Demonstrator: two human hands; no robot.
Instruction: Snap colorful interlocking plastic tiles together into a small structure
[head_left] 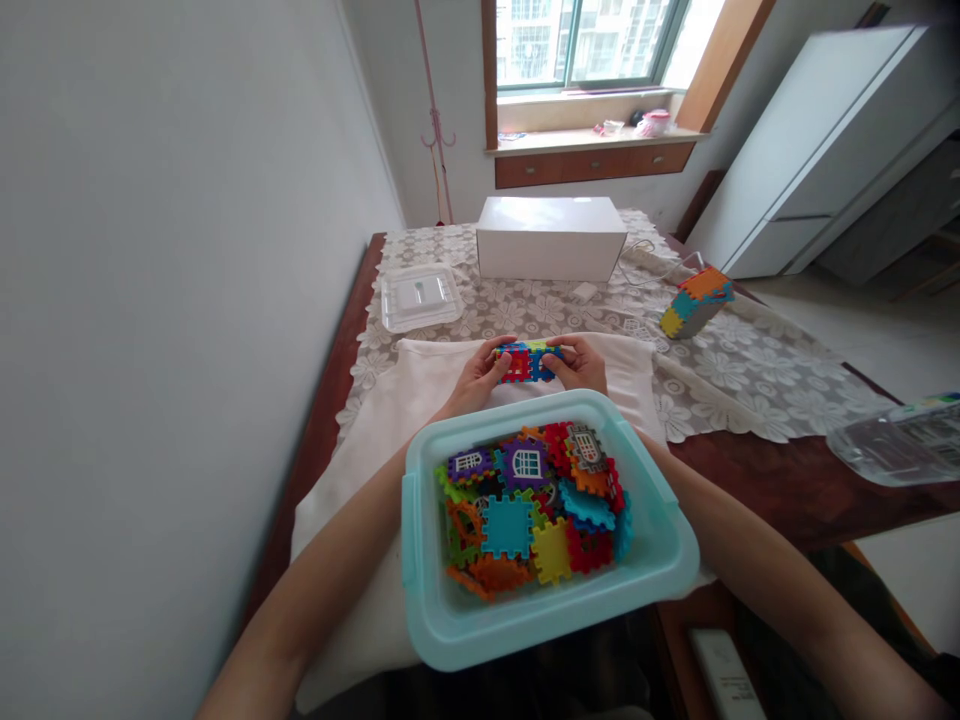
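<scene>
A small structure of interlocking plastic tiles (pixel 529 362), with red, blue and yellow-green parts, is held between my two hands over the white cloth (pixel 442 372). My left hand (pixel 480 375) grips its left end, thumb on the red front tile. At the other end, my right hand (pixel 581 364) pinches the blue part. Between my forearms stands a light teal bin (pixel 551 640) full of loose notched tiles in many colours. Among these are a blue tile (pixel 508 526), a yellow tile (pixel 553 551) and a purple window tile (pixel 525 463).
A white box (pixel 551 253) stands at the table's far side, with a clear plastic lid (pixel 421 297) to its left. Another tile structure (pixel 696 300) sits on the lace tablecloth (pixel 739 385) at right. A clear plastic container (pixel 896 445) is at the right edge.
</scene>
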